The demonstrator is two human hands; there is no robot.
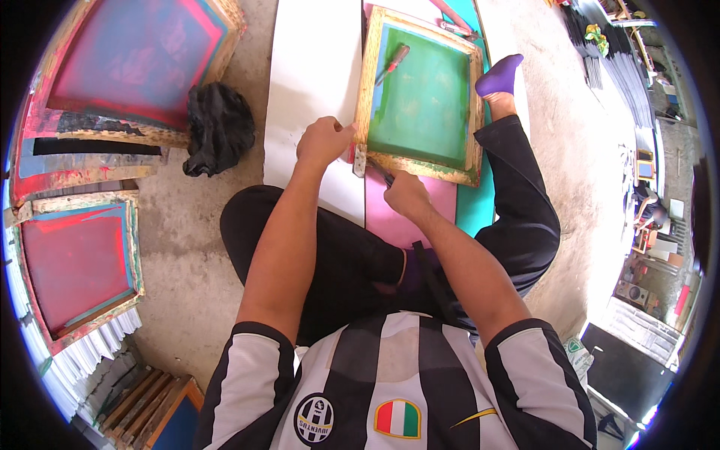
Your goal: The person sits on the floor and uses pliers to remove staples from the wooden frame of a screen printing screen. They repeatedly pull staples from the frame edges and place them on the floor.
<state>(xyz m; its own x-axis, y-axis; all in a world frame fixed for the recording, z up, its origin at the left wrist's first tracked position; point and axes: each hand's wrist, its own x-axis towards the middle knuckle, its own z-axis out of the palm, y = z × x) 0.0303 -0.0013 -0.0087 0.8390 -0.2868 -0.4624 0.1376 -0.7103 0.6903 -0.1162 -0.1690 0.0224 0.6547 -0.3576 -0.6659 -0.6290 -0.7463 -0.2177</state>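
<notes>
I sit on a concrete floor (195,247) with a wooden screen-printing frame (365,90) lying flat before me, its green mesh (427,105) facing up. My left hand (324,141) is closed over the near left corner of the frame, fingers curled on the wood and gripping it. My right hand (406,193) is closed around a thin dark tool (379,172); its tip meets the near rail of the frame just right of a small metal hinge plate (360,160). What kind of tool it is, I cannot tell. A red-handled tool (394,61) rests on the mesh toward the far left.

The frame lies on coloured sheets: white (315,67) to the left, pink (409,217) under the near edge, teal (474,210) to the right. My foot in a purple sock (499,75) rests just beside the frame's right rail.

Left of the sheets, a crumpled black cloth (217,127) lies on the floor. Farther left are two more frames, one with a red and blue mesh (127,52) at the far left, one with red mesh (75,262) nearer.
</notes>
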